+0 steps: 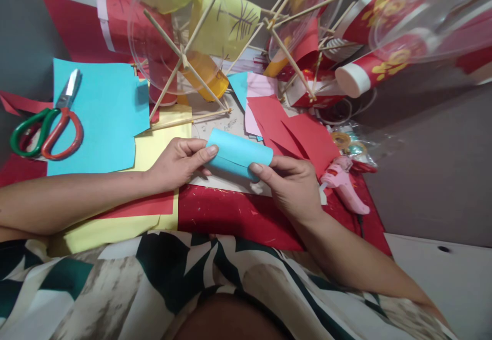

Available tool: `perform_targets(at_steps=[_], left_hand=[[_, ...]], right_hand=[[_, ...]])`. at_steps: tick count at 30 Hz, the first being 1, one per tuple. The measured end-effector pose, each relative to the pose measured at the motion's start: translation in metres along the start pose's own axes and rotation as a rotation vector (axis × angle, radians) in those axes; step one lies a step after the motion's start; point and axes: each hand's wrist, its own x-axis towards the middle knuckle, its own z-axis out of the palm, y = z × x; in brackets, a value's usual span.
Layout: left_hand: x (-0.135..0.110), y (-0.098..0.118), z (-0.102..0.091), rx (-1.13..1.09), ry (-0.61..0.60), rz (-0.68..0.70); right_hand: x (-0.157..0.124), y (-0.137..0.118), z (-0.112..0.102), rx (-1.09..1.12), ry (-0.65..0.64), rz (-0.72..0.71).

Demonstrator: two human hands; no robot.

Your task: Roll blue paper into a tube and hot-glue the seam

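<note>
A small piece of light blue paper, rolled into a tube point(240, 147), is held level between my two hands above the table. My left hand point(184, 160) pinches its left end, thumb on the front and fingers behind. At the other end my right hand point(294, 183) grips the roll, its thumb pressed near the overlapping paper edge. The seam runs lengthwise along the side that faces me. Both hands' fingers are partly hidden behind the paper.
Scissors point(65, 119) with green and red handles lie on blue paper point(100, 109) at left. A pink glue gun point(348, 188) rests at right beside red paper point(288, 130). Stick frames point(184, 58), paper cups point(369, 68) and clear plastic lids crowd the back.
</note>
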Motion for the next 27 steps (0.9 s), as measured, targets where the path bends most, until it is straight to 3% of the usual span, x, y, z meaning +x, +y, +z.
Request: perform_targets(at_steps=[6, 10, 14, 18, 23, 27], left_hand=[[0.003, -0.003, -0.001, -0.071, -0.042, 0.001], [0.003, -0.004, -0.001, -0.130, -0.087, -0.072], [0.001, -0.005, -0.002, -0.084, -0.144, -0.136], [0.001, -0.007, -0.004, -0.004, -0.142, -0.099], [-0.004, -0.003, -0.003, 0.230, -0.092, 0.091], [-0.007, -0.005, -0.007, 0.535, -0.071, 0.540]], right_hand=[[0.000, 0.000, 0.000, -0.023, 0.018, -0.035], [0.000, -0.006, 0.000, -0.046, 0.013, -0.023], [-0.001, -0.007, 0.003, -0.067, -0.029, -0.023], [-0.001, -0.008, 0.004, -0.036, -0.038, -0.038], [-0.001, -0.011, 0.002, -0.025, -0.046, -0.096], [-0.001, -0.007, -0.003, -0.012, -0.007, -0.113]])
